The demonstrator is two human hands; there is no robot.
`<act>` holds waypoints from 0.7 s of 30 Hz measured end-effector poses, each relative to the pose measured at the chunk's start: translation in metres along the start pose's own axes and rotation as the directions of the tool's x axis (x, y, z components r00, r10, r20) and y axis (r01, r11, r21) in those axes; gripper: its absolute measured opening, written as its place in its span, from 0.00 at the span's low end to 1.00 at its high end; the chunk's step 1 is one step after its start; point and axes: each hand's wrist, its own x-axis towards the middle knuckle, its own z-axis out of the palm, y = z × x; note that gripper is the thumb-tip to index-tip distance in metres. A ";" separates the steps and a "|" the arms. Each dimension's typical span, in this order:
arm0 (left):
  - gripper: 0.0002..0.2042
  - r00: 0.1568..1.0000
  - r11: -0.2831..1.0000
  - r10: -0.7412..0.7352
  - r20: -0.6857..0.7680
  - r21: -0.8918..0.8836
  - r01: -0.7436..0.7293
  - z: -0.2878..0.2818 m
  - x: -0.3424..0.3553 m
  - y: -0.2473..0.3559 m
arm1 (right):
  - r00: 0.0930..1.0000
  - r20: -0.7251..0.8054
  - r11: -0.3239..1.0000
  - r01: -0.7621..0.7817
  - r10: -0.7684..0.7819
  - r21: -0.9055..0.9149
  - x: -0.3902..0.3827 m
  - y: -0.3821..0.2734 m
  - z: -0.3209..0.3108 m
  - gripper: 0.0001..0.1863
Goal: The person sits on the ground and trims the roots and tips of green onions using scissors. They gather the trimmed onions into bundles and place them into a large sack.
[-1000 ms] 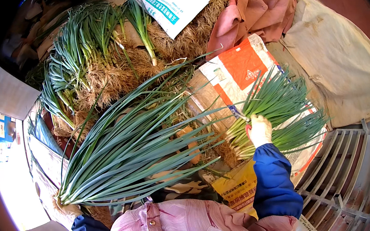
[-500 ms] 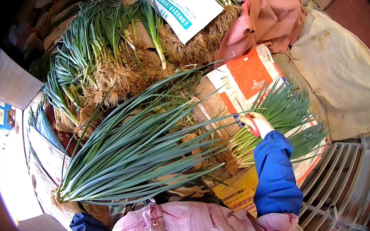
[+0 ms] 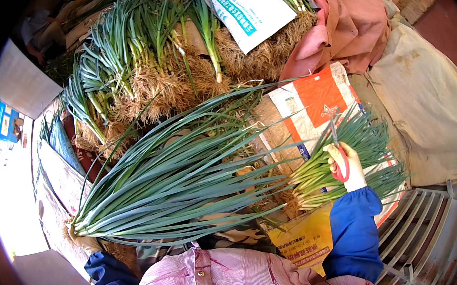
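Note:
A large bunch of long green onions (image 3: 180, 176) lies across my lap, leaves fanning to the right. Its root end rests at my left hand (image 3: 88, 243), which is mostly hidden beneath the stems and closed around them. In my right hand (image 3: 355, 166), gloved in off-white, is a pair of scissors (image 3: 342, 164) with red handles, blades pointing up and away. This hand hovers over a pile of shorter green onions (image 3: 313, 182), which lies with roots toward me and leaves toward the far right.
Under the pile are an orange-and-white sack (image 3: 315, 99) and a yellow sack (image 3: 307, 237). Rooted onion bundles (image 3: 137, 60) are heaped at the far left, with a white printed sack (image 3: 248, 11) beyond. A beige cloth (image 3: 428, 97) and a metal grille (image 3: 425, 230) flank the right.
My right hand has drawn back to the right from the long leaf tips, and the scissors' blades now show, pointing upward. My left hand stays at the root end. The view has shifted slightly.

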 end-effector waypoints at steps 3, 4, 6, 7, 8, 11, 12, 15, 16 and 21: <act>0.15 1.000 1.000 0.017 0.011 0.012 -0.017 0.014 -0.013 0.002 | 0.793 0.164 0.437 0.480 -0.587 -0.761 -0.032 -0.036 0.045 0.19; 0.14 0.998 0.998 0.060 -0.009 0.009 -0.060 0.024 -0.023 0.005 | 0.781 0.308 0.243 0.497 -0.543 -0.833 -0.051 -0.057 0.065 0.21; 0.15 0.999 0.999 -0.017 -0.031 -0.049 0.016 0.015 -0.021 0.008 | 0.774 0.516 0.180 0.603 -0.368 -0.777 -0.070 -0.070 0.088 0.23; 0.16 0.998 0.998 -0.021 -0.064 -0.060 0.017 0.005 -0.015 0.006 | 0.721 0.571 0.165 0.666 -0.393 -0.728 -0.072 -0.065 0.095 0.26; 0.17 0.997 0.998 -0.034 -0.070 -0.053 0.031 0.010 -0.018 0.004 | 0.736 0.575 0.089 0.640 -0.358 -0.763 -0.075 -0.058 0.098 0.28; 0.20 0.996 0.999 -0.034 -0.088 0.008 0.035 0.020 -0.026 -0.002 | 0.761 0.566 0.176 0.633 -0.316 -0.754 -0.069 -0.030 0.101 0.32; 0.20 0.995 0.999 -0.039 -0.091 0.010 0.040 0.015 -0.024 -0.004 | 0.770 0.555 0.235 0.629 -0.315 -0.741 -0.065 -0.017 0.100 0.33; 0.20 0.995 0.998 -0.014 -0.098 0.062 0.021 0.005 -0.016 -0.007 | 0.785 0.546 0.475 0.616 -0.294 -0.629 -0.058 0.006 0.116 0.33; 0.20 0.995 0.998 -0.042 -0.090 0.038 0.045 0.009 -0.017 -0.007 | 0.790 0.518 0.542 0.607 -0.328 -0.582 -0.061 0.009 0.124 0.30; 0.19 0.988 0.993 -0.115 -0.098 -0.033 0.113 0.008 -0.014 -0.008 | 0.879 0.430 0.780 0.413 -0.206 -0.470 -0.064 0.026 0.118 0.24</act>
